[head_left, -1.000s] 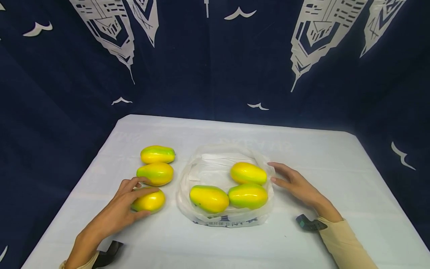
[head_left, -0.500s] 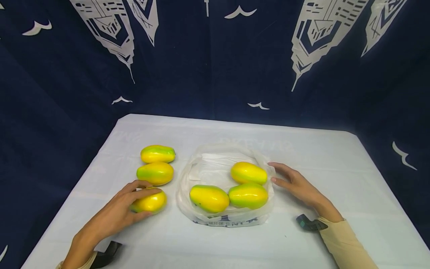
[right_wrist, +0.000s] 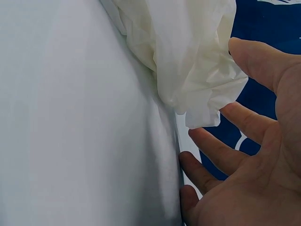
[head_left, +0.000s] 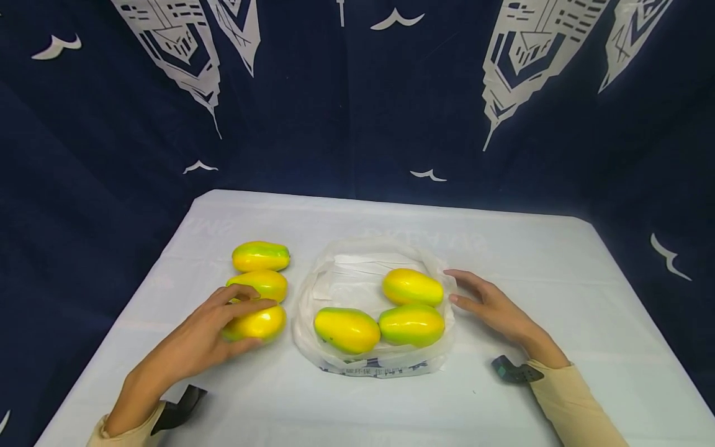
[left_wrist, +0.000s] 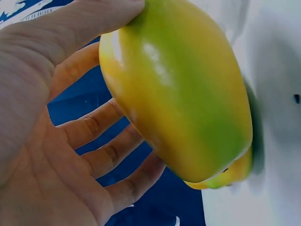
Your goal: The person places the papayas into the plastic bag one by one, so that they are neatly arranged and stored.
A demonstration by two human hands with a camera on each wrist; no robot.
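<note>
My left hand (head_left: 206,332) grips a yellow-green papaya (head_left: 262,324), thumb on the near side and fingers on the far side. In the left wrist view that papaya (left_wrist: 183,94) stands just off the white cloth. Behind it lie two more papayas, the middle one (head_left: 270,284) partly covered by my fingers and the far one (head_left: 260,256) in full view. A thin white plastic bag (head_left: 307,335) lies spread open, with three papayas inside: front left (head_left: 347,330), front right (head_left: 412,325) and back right (head_left: 412,287). At the bag's right rim my right hand (head_left: 497,310) rests with relaxed fingers, touching the plastic (right_wrist: 202,61).
The table (head_left: 530,267) wears a white cloth, its far edge meeting a dark blue curtain (head_left: 346,124) with white prints. Dark straps with devices, left (head_left: 181,410) and right (head_left: 516,371), sit at both wrists.
The left hand has moved the front papaya slightly away from me and to the right, now overlapping the middle one in view. The right hand and the bag have stayed put.
</note>
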